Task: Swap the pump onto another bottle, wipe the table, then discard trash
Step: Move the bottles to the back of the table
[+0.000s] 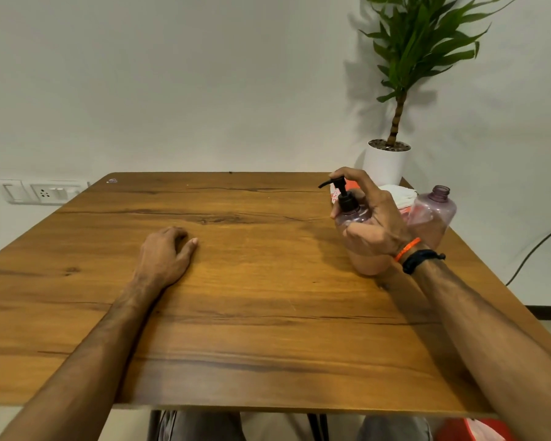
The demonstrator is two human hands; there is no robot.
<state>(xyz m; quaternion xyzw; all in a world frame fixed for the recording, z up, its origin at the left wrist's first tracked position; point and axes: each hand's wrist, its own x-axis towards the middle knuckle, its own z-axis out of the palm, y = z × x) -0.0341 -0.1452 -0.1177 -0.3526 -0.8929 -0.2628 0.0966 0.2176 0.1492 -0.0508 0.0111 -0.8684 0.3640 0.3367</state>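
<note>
A: Where's the pump [342, 194] rn?

B: On top of the tinted bottle [361, 237], far-right part of the bench [236, 281]. Bottle stands upright, pump stem vertical, nozzle pointing left, toward the bench's middle.

A: Hands?

B: Right hand [371, 222] wraps the bottle body from the right side, index finger curled over the pump head. So it's gripping the bottle w/ the pump. Left hand [167, 256] lies flat on the bench, palm down, fingers loose, holding nothing, well apart from the bottle.

A: And the other bottle?

B: Open-necked bottle [433, 214], no cap, upright, just beside and a bit behind the right hand, nearer the right edge. Something white and orange sits behind both; can't tell what exactly, maybe a cloth.

A: So what does the swap turn on?

B: My guess: both bottles are on the right hand's side, long axes vertical. The pump has to come off straight up, then shift right to the open neck. The left hand would have to cross most of the bench to steady anything.
</note>
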